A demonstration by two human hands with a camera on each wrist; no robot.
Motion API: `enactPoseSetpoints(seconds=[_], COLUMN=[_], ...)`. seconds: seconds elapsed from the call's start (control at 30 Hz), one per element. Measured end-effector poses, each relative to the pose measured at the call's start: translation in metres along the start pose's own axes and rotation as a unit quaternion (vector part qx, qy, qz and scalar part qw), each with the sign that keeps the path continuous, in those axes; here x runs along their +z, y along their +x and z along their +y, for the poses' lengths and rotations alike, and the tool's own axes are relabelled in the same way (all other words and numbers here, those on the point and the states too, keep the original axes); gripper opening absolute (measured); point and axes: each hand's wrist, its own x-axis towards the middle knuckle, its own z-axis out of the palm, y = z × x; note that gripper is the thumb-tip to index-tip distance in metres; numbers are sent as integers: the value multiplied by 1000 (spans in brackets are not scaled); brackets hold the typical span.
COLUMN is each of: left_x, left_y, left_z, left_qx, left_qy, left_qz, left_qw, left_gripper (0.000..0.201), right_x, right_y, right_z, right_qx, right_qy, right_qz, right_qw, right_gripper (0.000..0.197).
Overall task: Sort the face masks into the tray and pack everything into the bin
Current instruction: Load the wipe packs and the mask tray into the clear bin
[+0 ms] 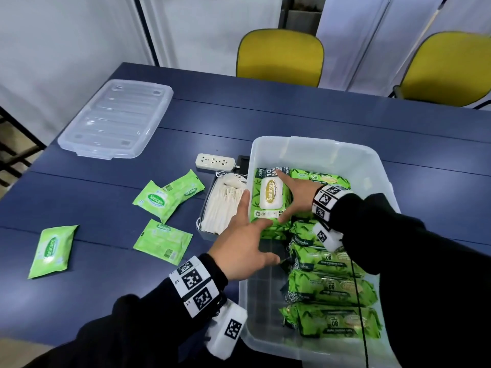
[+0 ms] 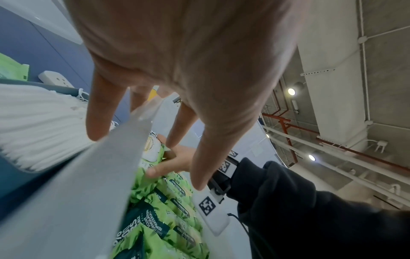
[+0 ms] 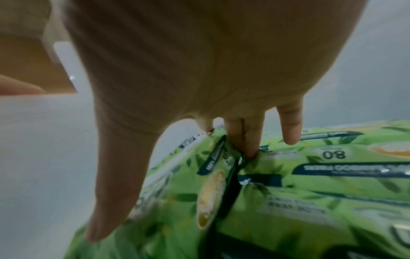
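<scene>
Dark blue table point(image 1: 265, 123) fills the middle of the head view, with two yellow chairs point(image 1: 280, 55) behind it at the top of the frame. Right of centre, the right hand point(image 1: 297, 192) grips a large green wipes pack point(image 1: 268, 197), fingers on its far edge and thumb at its near corner, inside the clear bin point(image 1: 358, 166). The left hand point(image 1: 244, 251) hangs spread and relaxed over the bin's left wall, holding nothing, its fingertips near the same pack. More green wipes packs point(image 1: 332, 285) lie in a row along the bin's right side, down to the lower right of the frame. Just left of the bin, touching its wall, sits the dark tray point(image 1: 210, 235) with white face masks point(image 1: 223, 205) stacked in it. Further left, small green wipes packets point(image 1: 159, 201) lie scattered on the table. A white power strip point(image 1: 215, 162) lies above the tray, and the clear lid point(image 1: 117, 116) rests in the upper left.
</scene>
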Motion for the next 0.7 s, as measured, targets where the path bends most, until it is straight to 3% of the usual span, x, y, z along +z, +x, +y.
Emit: enactPoseSetpoints(seconds=[0.13,0.27,0.33,0.5,0.6,0.7], left_x=[1,3,4,4,5,5], left_y=[-1,0,0,-2,-2,-3], left_z=[0,1,-1,-6,-7,-9], left_qx=[9,6,4,-6,-7,-5], left_qy=[30,63,73,86,112,123], left_qz=[1,0,1,-3,-11,-20], left_qw=[1000,998,997,996,994,992], left_gripper=[83,83,83,75,72,73], right_x=[20,22,12,10,33,21], right_y=[-6,-5,0,16,29,40], right_z=[5,9,8,-16,-24,-16], right_qx=[3,25,32,-26,-34,-55], right_qy=[-139,-172,-171,-126,-93,-29], right_qz=[35,12,-2,55,33,12], right_qw=[990,985,985,990,994,998], right_gripper=[156,153,155,154,160,161])
